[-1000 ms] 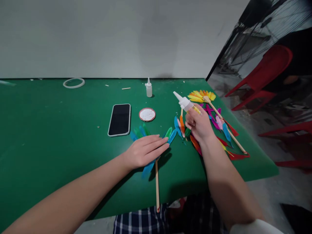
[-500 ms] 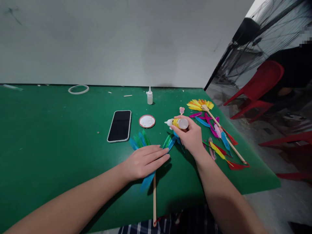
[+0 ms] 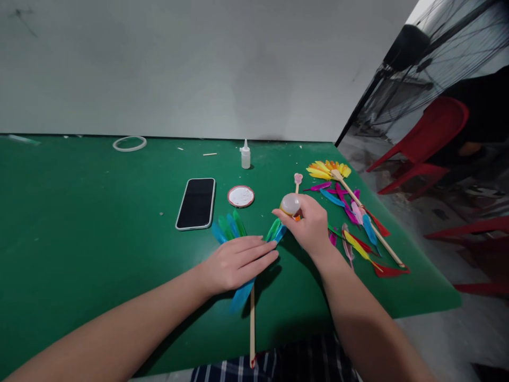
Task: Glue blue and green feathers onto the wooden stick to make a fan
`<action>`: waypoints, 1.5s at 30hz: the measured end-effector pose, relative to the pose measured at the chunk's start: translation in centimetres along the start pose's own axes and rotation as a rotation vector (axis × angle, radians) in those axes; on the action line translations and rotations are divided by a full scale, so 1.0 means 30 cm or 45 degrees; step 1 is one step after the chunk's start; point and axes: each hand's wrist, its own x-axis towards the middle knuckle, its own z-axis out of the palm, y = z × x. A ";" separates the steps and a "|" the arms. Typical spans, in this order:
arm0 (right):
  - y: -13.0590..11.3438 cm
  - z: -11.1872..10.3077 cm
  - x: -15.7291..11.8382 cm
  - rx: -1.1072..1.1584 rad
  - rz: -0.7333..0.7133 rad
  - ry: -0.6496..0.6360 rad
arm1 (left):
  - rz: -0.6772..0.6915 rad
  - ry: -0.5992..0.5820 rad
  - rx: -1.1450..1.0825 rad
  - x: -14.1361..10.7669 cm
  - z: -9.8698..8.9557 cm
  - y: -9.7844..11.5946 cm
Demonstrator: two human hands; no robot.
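Note:
My left hand lies flat, fingers stretched out, over a fan of blue and green feathers. From under it a thin wooden stick runs down to the table's near edge. To the right of the fan, my right hand is closed around a small glue bottle. Its pale round base faces up toward me and the nozzle is hidden behind it. A pink-tipped wooden stick shows just beyond that hand.
Behind the hands on the green table are a phone, a round white disc and a second small bottle. At right lie a yellow feather fan and loose feathers. Red chairs and a seated person are beyond.
My right hand has tipped the glue bottle from lying sideways, nozzle pointing left, to base up with the nozzle out of sight. My left hand stays on the feathers.

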 end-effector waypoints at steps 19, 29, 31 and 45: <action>0.019 -0.014 0.034 1.227 1.072 0.138 | 0.054 0.006 0.014 0.018 -0.015 0.006; -0.023 -0.012 0.012 1.153 0.852 0.182 | 0.074 0.002 0.004 0.016 -0.016 0.009; -0.026 -0.009 0.006 1.120 0.865 0.143 | 0.073 0.001 0.000 0.016 -0.016 0.009; -0.026 -0.005 -0.001 1.137 0.854 0.103 | 0.065 0.000 -0.026 0.013 -0.014 0.009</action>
